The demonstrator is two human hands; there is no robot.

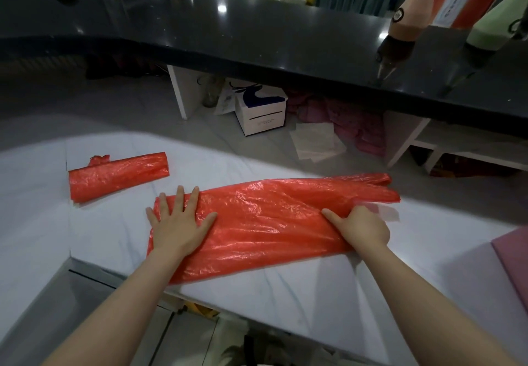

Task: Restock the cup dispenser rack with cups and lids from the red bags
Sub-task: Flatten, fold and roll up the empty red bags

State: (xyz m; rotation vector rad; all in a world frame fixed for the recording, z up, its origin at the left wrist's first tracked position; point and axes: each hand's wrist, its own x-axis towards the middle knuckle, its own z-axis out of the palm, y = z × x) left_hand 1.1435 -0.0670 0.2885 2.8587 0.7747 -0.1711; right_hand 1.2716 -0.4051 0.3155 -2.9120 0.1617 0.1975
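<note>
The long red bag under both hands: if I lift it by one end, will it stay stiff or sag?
The long red bag is thin, wrinkled film lying nearly flat, so it will probably sag. The left hand presses it flat, suggesting little inside and little weight. Its glossy surface may slip, so the right hand should pinch firmly.

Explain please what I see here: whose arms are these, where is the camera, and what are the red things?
There is no machine: a person wears one camera on the head, looking down at both bare hands. The left hand lies flat, fingers spread, on a long red bag. The right hand curls its fingers on the same bag nearer its far end. The bag lies on a white table. A smaller red bag lies apart, to the left. Behind is a black counter. No cups, lids or rack are visible.
</note>
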